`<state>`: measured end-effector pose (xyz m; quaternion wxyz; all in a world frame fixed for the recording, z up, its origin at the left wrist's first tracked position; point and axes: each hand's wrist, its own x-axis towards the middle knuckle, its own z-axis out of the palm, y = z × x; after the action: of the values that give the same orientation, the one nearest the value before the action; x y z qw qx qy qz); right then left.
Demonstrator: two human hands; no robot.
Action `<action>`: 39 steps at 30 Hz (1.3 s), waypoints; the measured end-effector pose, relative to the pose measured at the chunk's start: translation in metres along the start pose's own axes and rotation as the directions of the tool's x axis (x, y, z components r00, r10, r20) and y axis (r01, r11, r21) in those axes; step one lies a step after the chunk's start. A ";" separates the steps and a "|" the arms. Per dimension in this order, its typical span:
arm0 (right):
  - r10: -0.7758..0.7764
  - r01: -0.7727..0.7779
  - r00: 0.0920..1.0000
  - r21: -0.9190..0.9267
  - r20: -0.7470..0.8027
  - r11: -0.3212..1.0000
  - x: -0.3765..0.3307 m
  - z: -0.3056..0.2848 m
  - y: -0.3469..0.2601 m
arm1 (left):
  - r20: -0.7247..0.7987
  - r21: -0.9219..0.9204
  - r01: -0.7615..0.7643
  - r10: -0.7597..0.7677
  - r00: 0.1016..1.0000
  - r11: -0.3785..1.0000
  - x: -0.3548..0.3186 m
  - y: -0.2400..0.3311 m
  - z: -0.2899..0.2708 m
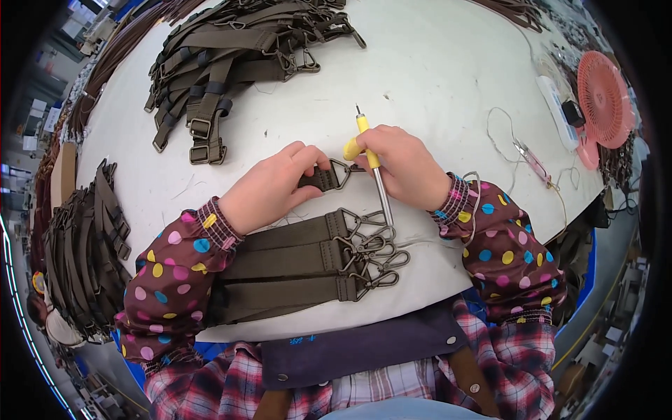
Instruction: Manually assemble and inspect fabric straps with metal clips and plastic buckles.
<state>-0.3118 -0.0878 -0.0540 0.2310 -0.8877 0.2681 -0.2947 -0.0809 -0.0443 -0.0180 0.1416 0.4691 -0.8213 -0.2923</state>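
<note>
Left hand [274,187] pinching a strap [320,179], right hand [407,161] gripping a yellow tool [373,160]

From my remote end, I am holding the left hand over the near half of the white counter [434,77], its thumb and fingers pinching the strap near its end. A metal ring [347,170] is sticking out of that end, pointing toward the right hand. The right hand is gripping the yellow tool in closed fingers, its thin tip [358,110] pointing toward the far edge while its silver shaft [383,192] is slanting back toward the near edge. I cannot tell whether the right fingertips are touching the ring.

Between the hands and the near edge, three flat straps [283,260] are lying side by side, their metal clips [374,245] crowding together at the right-hand ends, with the shaft's lower end showing beside them. Toward the far left corner I am seeing a heap of straps [231,59] with buckles [199,128]; another bundle [82,259] is lying along the left edge. Near the right edge, a pink fan [603,98] is sitting beside a white power strip [557,112], and a pair of snips [533,164] is lying closer in, with loose thread [512,124] curling nearby.
</note>
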 end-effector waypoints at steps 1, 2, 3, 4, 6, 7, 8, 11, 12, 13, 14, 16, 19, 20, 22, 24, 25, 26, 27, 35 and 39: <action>0.017 -0.010 0.998 0.105 -0.068 0.994 0.000 0.001 0.000 | 0.007 0.010 -0.035 0.035 0.999 0.999 0.002 -0.005 0.003; 0.045 -0.017 0.990 0.205 -0.133 0.979 0.000 0.001 0.000 | 0.015 0.016 -0.074 0.074 0.997 0.997 0.004 -0.009 0.005; 0.049 -0.022 0.990 0.206 -0.131 0.978 -0.002 0.003 -0.002 | 0.018 0.013 -0.074 0.074 0.997 0.997 0.006 -0.010 0.008; 0.162 -0.096 0.978 0.403 -0.132 0.910 -0.003 0.007 -0.005 | 0.003 -0.036 -0.045 0.045 0.999 0.998 0.008 -0.011 0.010; 0.276 -0.161 0.954 0.582 -0.114 0.797 -0.002 0.009 -0.010 | -0.007 -0.086 -0.020 0.019 1.000 0.996 0.009 -0.006 0.009; 0.234 -0.111 0.963 0.598 -0.132 0.794 -0.001 0.009 -0.012 | 0.013 -0.151 0.061 -0.060 0.998 0.987 0.009 -0.003 0.007; 0.191 -0.060 0.970 0.616 -0.149 0.786 -0.001 0.010 -0.012 | 0.038 -0.214 0.146 -0.141 0.989 0.966 0.009 -0.001 0.005; 0.318 -0.286 0.947 0.544 0.035 0.789 0.002 0.006 -0.011 | 0.066 -0.290 0.229 -0.219 0.974 0.929 0.009 -0.001 0.003; 0.319 -0.286 0.947 0.546 0.037 0.787 0.003 0.006 -0.014 | 0.068 -0.290 0.231 -0.221 0.973 0.929 0.008 -0.002 0.003; 0.366 -0.339 0.929 0.529 0.057 0.778 0.005 0.006 -0.018 | 0.072 -0.330 0.253 -0.243 0.967 0.909 0.006 -0.004 0.003; 0.417 -0.394 0.906 0.506 0.073 0.767 0.006 0.005 -0.020 | 0.077 -0.373 0.268 -0.258 0.963 0.888 0.007 -0.004 0.004; 0.409 -0.363 0.912 0.522 0.030 0.771 0.004 0.012 -0.016 | 0.071 -0.355 0.248 -0.238 0.969 0.901 0.008 -0.002 0.005; 0.381 -0.317 0.924 0.529 -0.013 0.787 0.003 0.017 -0.015 | 0.039 -0.338 0.204 -0.203 0.978 0.919 0.007 0.000 0.005; 0.370 -0.312 0.929 0.513 -0.012 0.800 0.003 0.018 -0.014 | 0.018 -0.345 0.174 -0.179 0.984 0.922 0.007 -0.001 0.007; 0.371 -0.323 0.928 0.493 -0.001 0.808 0.003 0.018 -0.015 | 0.014 -0.342 0.167 -0.173 0.985 0.925 0.006 -0.001 0.007; 0.370 -0.330 0.929 0.475 0.010 0.816 0.004 0.017 -0.016 | 0.010 -0.335 0.161 -0.168 0.986 0.928 0.006 -0.001 0.007; 0.376 -0.341 0.926 0.467 0.020 0.816 0.004 0.017 -0.016 | 0.009 -0.331 0.160 -0.166 0.986 0.930 0.006 -0.001 0.007; 0.380 -0.350 0.924 0.461 0.030 0.815 0.004 0.017 -0.016 | 0.007 -0.326 0.159 -0.166 0.986 0.932 0.006 -0.001 0.007; 0.379 -0.349 0.925 0.462 0.029 0.815 0.004 0.017 -0.016 | 0.007 -0.325 0.160 -0.167 0.986 0.932 0.006 -0.001 0.007; 0.370 -0.342 0.929 0.430 0.021 0.836 0.004 0.018 -0.015 | 0.010 -0.338 0.156 -0.163 0.987 0.928 0.006 -0.001 0.006; 0.364 -0.337 0.931 0.407 0.012 0.849 0.004 0.017 -0.016 | 0.009 -0.345 0.154 -0.161 0.987 0.926 0.006 -0.002 0.007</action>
<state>-0.2929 -0.0741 -0.0557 0.4493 -0.7470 0.3663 -0.3254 -0.0864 -0.0475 -0.0247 0.2054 0.5042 -0.7158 -0.4373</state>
